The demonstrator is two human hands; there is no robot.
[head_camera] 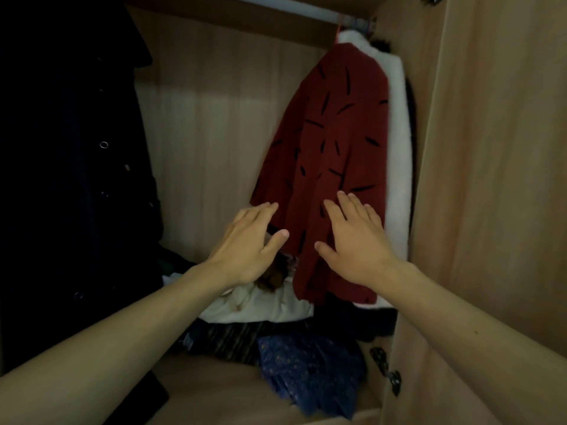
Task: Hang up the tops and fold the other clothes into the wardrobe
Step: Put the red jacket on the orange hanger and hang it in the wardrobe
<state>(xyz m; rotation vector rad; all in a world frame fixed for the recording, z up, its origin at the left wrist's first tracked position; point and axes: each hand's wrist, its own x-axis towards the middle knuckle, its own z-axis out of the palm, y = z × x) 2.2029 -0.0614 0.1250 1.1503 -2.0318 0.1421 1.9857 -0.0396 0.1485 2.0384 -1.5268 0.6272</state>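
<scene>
Hands first: your left hand (248,243) and right hand (356,240) are both spread flat with the fingers apart, and neither one has hold of anything. The right palm looks like it's lying against the lower front of the red top (334,142), and the left is just beside its left hem, though I honestly can't tell if it's touching.

That red top is already up on the rail (306,9), tucked at the right end of the wardrobe next to a white garment (399,154) hanging behind it. So the hanging part looks done for this one, and you seem to be smoothing it.

Where this could go sideways, as far as I can judge:

- Push sideways too hard on the fabric and the hanger could tip or slide, and the top slips off one shoulder. I can't see the hook properly, so I don't know how well it's seated.
- The hem hangs right down to the pile (270,305) of clothes on the floor of the wardrobe. Drag your hands down and you'll likely rumple the pile, or snag the hem in it.
- Your left forearm is close to the dark coat (76,148) on the left. Swing wide on the way out and you could knock that one too.
- The blue piece (310,369) at the front looks loosely bunched and near the edge, so a nudge might send it out.
</scene>
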